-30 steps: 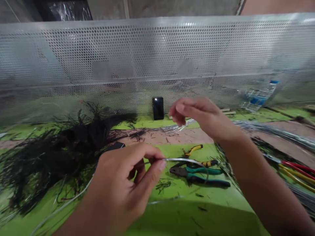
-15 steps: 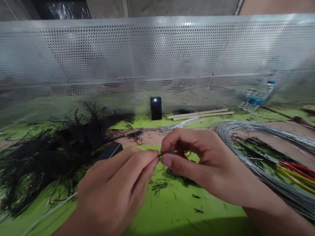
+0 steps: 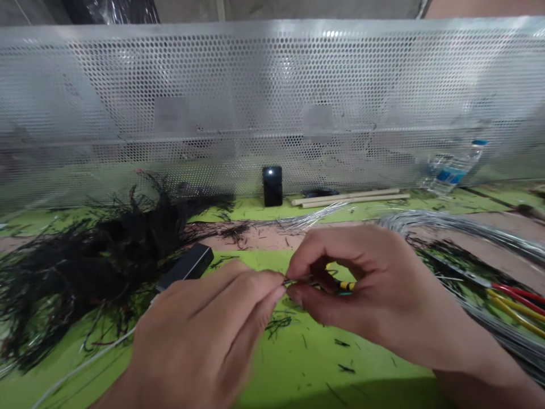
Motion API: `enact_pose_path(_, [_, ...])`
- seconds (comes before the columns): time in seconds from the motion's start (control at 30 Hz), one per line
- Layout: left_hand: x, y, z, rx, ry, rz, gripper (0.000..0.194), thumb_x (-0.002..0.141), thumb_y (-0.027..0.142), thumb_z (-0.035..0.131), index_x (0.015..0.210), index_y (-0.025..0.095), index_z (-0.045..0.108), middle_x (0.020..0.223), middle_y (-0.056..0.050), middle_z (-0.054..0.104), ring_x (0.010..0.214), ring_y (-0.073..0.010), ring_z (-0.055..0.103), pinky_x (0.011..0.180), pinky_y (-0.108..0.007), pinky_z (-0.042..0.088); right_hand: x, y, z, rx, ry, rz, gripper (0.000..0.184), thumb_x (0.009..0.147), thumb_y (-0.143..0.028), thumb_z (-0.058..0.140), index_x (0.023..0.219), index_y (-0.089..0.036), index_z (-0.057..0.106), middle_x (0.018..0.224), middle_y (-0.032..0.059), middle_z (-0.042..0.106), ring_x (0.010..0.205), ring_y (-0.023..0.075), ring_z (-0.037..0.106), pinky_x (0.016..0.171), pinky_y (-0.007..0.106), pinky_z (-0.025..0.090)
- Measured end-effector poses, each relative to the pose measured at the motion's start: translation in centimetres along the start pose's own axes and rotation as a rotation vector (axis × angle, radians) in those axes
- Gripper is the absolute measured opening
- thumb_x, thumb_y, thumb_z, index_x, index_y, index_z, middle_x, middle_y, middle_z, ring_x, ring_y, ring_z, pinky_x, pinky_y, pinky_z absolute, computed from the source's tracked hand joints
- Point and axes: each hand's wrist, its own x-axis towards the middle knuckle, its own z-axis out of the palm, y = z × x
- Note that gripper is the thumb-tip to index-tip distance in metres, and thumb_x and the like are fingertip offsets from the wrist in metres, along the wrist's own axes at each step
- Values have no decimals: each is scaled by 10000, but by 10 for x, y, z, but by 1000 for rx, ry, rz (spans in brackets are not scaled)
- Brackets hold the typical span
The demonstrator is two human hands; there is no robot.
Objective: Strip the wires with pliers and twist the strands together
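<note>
A thin, dark, wire-like strand [image 3: 293,280] is held just above the bright green work surface [image 3: 310,369], between the two hands. It is pinched by the left hand [image 3: 204,326], thumb pressed to closed fingers, and by the right hand [image 3: 370,284] between thumb and forefinger tips. A black-and-yellow tool handle [image 3: 346,285] is partly hidden behind the right hand. Near the left hand are seen a black rectangular box [image 3: 187,267] and a bristly black tangle of strands [image 3: 114,250].

Shiny metal panel [image 3: 255,74], glossy phone [image 3: 272,190], smooth wooden sticks [image 3: 366,199]
</note>
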Motion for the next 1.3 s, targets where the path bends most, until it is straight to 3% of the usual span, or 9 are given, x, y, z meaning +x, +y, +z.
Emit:
enact_pose_path(0.2, [7,-2,0,-183,-48,-186,144,1001,256,635,908,303,735,677,131,704,537,-67,631,553,-190,483,-3,5,2,-289,104,-333,120,900,-45,726,845,-150,711,719,-32,683,621,60,596,579,215,460])
enact_pose_path(0.4, [17,-6,-4,-477,-174,-348,201,963,314,666,783,273,746,535,77,576,445,-87,474,378,-165,350,-11,10,6,-648,106,-467,278,1013,-117,635,758,-219,679,759,34,722,670,152,653,623,325,507])
enact_pose_path(0.5, [18,-11,-4,-618,-225,-440,262,949,337,667,710,243,721,530,43,536,430,-89,410,337,-177,283,-9,13,5,-655,108,-525,305,1003,-98,623,736,-240,663,752,34,722,680,176,667,620,340,509])
enact_pose_path(0.67, [15,-20,-5,-650,-212,-497,273,977,416,704,764,249,743,500,50,516,391,-64,320,322,-178,205,1,14,-9,-428,1,-394,66,1050,-188,645,1027,-203,705,869,16,734,719,122,670,624,261,499])
enact_pose_path(0.83, [16,-26,3,-780,-211,-507,145,996,360,675,978,264,782,658,24,674,409,-59,397,347,-176,279,-3,15,-16,-670,44,-437,180,1069,-202,590,962,-201,735,811,22,722,635,122,593,541,289,397])
enact_pose_path(0.9, [17,-27,7,-793,-179,-444,173,1024,302,615,1084,284,776,743,20,704,450,-64,455,387,-175,360,-4,16,-16,-735,85,-435,211,1063,-198,586,918,-214,738,801,26,733,622,131,584,530,301,376])
enact_pose_path(1.0, [18,-30,13,-609,-129,-251,289,1032,196,526,1164,303,760,821,29,727,495,-66,501,449,-185,420,-3,17,-18,-738,88,-391,235,1072,-207,552,943,-223,748,776,29,730,608,144,577,543,313,367])
enact_pose_path(1.17, [17,-35,29,-260,-46,16,271,1000,179,595,1213,283,728,1066,-3,803,694,-104,686,586,-214,522,2,18,-22,-521,29,-245,212,1030,-175,582,890,-199,739,670,-2,658,573,130,530,585,301,367])
enact_pose_path(1.3, [12,-39,55,-264,-51,-52,135,1009,261,636,1066,259,758,1033,-38,827,868,-182,766,804,-306,597,-5,30,-14,-364,-23,9,202,987,-149,596,827,-172,717,665,-17,628,565,106,463,581,294,312])
